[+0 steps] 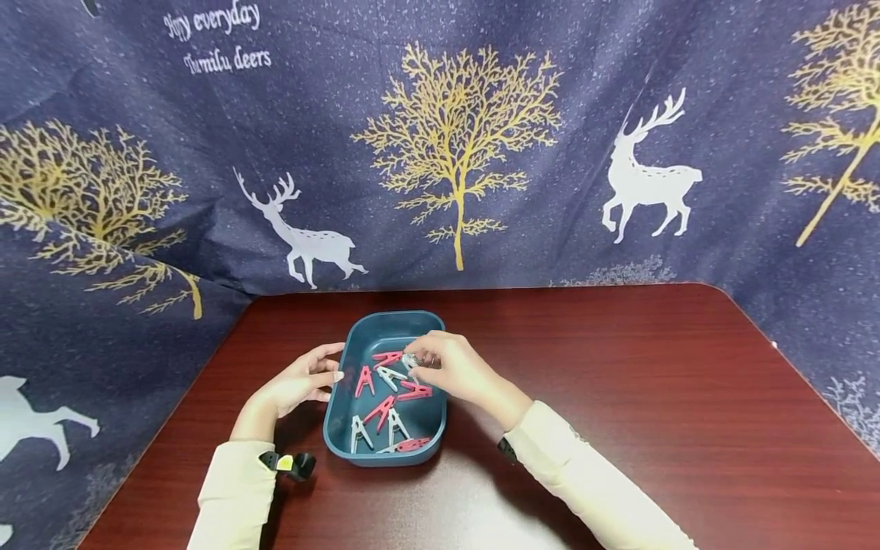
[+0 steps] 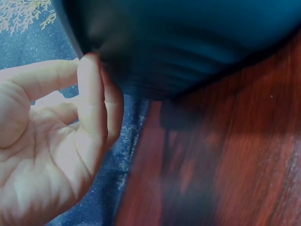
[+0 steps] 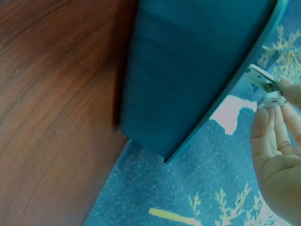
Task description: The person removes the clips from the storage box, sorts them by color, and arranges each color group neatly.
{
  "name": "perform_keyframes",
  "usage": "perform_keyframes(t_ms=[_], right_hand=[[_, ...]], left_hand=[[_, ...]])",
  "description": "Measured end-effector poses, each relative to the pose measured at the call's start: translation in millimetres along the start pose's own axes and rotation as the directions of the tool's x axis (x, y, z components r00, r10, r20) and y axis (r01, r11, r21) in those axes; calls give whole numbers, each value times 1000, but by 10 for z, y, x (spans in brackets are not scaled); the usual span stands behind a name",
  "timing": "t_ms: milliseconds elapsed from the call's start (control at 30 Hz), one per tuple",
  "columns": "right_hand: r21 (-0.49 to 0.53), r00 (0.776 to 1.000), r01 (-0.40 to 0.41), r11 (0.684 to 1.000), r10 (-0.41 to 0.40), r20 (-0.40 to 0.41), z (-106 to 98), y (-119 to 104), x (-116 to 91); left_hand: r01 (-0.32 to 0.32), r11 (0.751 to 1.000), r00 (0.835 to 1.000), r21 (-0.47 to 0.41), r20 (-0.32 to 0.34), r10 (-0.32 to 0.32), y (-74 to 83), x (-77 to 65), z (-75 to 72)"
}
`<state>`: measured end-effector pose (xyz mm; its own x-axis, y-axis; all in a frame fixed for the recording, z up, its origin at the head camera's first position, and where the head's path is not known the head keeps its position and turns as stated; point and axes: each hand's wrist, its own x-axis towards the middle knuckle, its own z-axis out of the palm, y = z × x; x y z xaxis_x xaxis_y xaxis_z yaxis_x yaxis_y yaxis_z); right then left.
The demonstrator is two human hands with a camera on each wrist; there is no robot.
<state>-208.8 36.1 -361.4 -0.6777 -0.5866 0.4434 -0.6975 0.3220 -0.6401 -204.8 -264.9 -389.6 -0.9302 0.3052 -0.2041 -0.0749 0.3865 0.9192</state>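
Note:
A deep blue plastic bin (image 1: 385, 460) stands on the table, with several red and white clothespins lying on its floor, such as a red clothespin (image 1: 364, 380) and a white clothespin (image 1: 360, 434). At its left side, my left hand (image 1: 302, 380) holds the rim between thumb and fingers; the left wrist view shows the fingertips against the bin's edge. Over the bin's right side, my right hand (image 1: 447, 367) pinches a white clothespin (image 3: 261, 79) between thumb and fingers. In the head view the fingers partly cover this clothespin.
The reddish-brown wooden table (image 1: 619, 397) extends to the right of the bin. Behind it hangs a dark blue cloth (image 1: 536, 229) printed with deer and trees. Small black camera straps sit at both wrists, such as the left wrist camera (image 1: 301, 466).

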Motion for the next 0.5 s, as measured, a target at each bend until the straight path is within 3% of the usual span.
perform_keyframes(t_ms=[167,500], right_hand=[[53,994,-59,997,64,-83,-63,55,-14],[143,961,-158,977,186,-204,-177,141,-48]], left_hand=[[8,1000,1000,2,-4,-8,-2,8,13],[9,1000,1000,6,-7,-9,-21,4,11]])
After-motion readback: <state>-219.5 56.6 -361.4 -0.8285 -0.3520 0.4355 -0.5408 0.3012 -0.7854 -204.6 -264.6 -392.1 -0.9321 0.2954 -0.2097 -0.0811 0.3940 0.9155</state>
